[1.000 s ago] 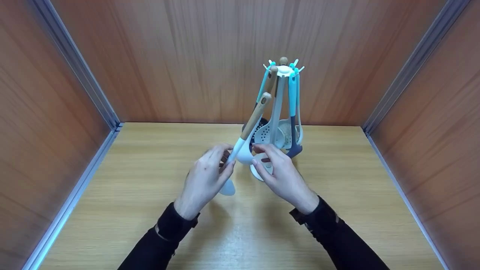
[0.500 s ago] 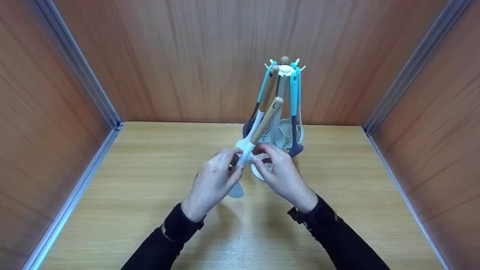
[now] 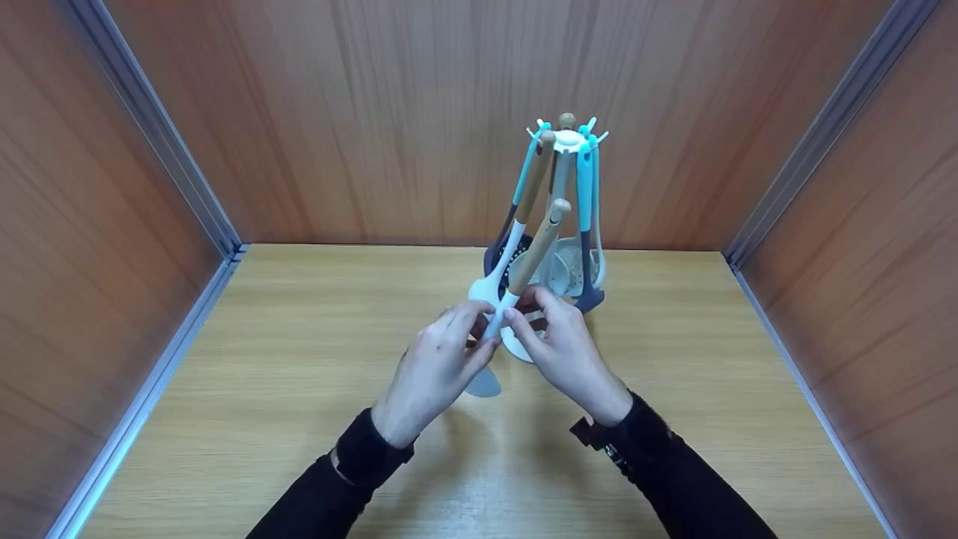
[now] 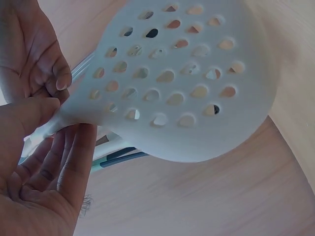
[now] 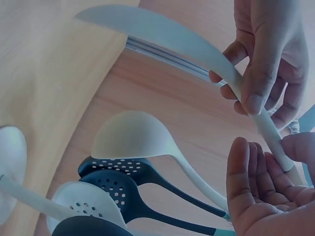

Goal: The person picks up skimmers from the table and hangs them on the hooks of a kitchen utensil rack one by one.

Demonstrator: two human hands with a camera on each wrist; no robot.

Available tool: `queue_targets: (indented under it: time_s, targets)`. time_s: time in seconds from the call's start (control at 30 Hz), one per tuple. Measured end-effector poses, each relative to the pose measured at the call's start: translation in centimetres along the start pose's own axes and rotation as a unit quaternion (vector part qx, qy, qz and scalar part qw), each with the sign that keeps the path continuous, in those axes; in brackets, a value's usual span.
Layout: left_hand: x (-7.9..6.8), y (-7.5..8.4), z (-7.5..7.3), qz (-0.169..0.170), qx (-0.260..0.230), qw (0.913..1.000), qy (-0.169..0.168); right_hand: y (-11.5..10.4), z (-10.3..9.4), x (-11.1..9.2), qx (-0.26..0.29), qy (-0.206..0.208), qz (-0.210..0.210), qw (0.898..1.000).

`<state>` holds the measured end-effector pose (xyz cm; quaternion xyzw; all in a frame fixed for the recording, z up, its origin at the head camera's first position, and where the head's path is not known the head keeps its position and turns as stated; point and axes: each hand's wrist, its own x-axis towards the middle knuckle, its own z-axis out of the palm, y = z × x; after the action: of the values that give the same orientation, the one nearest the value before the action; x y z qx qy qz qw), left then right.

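Note:
A white skimmer [image 3: 539, 247] with a wooden handle slants in front of the utensil stand, its holed head [image 4: 187, 73] hanging low and toward the person. My left hand [image 3: 438, 355] pinches its white neck just above the head. Higher up the white shaft, near the wooden grip, the thumb and fingers of my right hand [image 3: 565, 352] pinch it too. In the right wrist view the skimmer's head [image 5: 162, 27] appears edge-on, and both hands are on the shaft. Behind, a white ladle [image 5: 133, 137] with a wooden handle hangs on the stand [image 3: 569, 141].
Several other utensils hang from the stand, among them a dark slotted one [image 5: 113, 191] and a turquoise-handled one [image 3: 584, 187]. The stand's round white base [image 3: 518, 348] is partly hidden by my hands. Wood-grain walls [image 3: 389, 135] enclose the wooden tabletop [image 3: 299, 337].
My left hand has moved right with the skimmer, bringing its shaft to my right hand. My right hand, apart from it a second ago, now pinches the shaft.

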<state>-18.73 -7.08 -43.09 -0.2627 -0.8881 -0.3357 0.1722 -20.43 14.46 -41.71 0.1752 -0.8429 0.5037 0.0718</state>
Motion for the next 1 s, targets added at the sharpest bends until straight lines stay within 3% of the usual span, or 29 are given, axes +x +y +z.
queue_targets:
  time_s: [0.53,1.0]
  targets:
    - [-0.18,0.26,0.05,-0.010,-0.024,0.9995,-0.017,-0.35,-0.15,-0.10,0.040,-0.003,0.019,0.999]
    - [-0.11,-0.14,-0.17,0.028,0.003,0.9995,-0.010,-0.22,-0.56,0.29,0.077,0.001,0.019,0.997]
